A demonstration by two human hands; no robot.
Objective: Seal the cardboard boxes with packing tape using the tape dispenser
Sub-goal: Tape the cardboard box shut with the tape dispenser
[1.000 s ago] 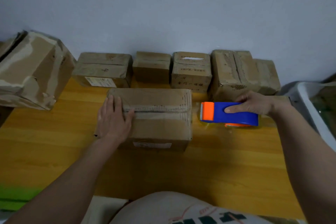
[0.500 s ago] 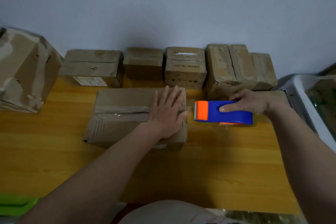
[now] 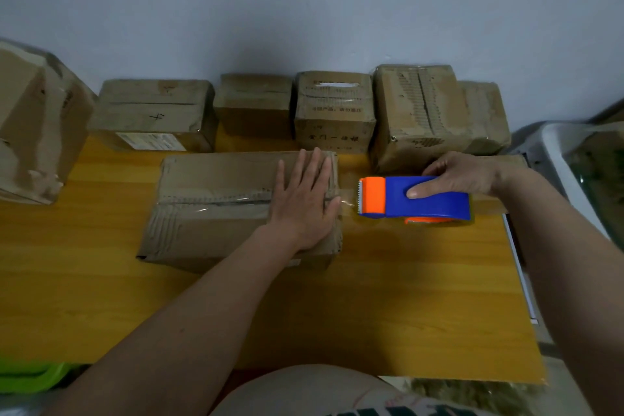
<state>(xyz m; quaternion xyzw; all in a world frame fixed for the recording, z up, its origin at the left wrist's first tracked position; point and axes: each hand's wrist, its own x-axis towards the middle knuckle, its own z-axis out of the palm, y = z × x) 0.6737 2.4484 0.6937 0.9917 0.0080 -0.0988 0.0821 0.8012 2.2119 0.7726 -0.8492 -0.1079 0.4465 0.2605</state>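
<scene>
Left hand (image 3: 305, 201) lies flat on the brown cardboard box's (image 3: 216, 209) right end; right hand (image 3: 462, 176) grips the blue-and-orange tape dispenser (image 3: 413, 199) just beside that edge, bare yellow wooden table (image 3: 388, 297) in front.

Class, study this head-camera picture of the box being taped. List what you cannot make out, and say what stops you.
- Right end of the seam on the front box: head view, covered by the left hand.
- Tape roll inside the tape dispenser: hidden by its blue housing and the right hand.
- Printed text on the back-row box: too small and blurred.
- Large box at left: cut off by the frame edge.
</scene>
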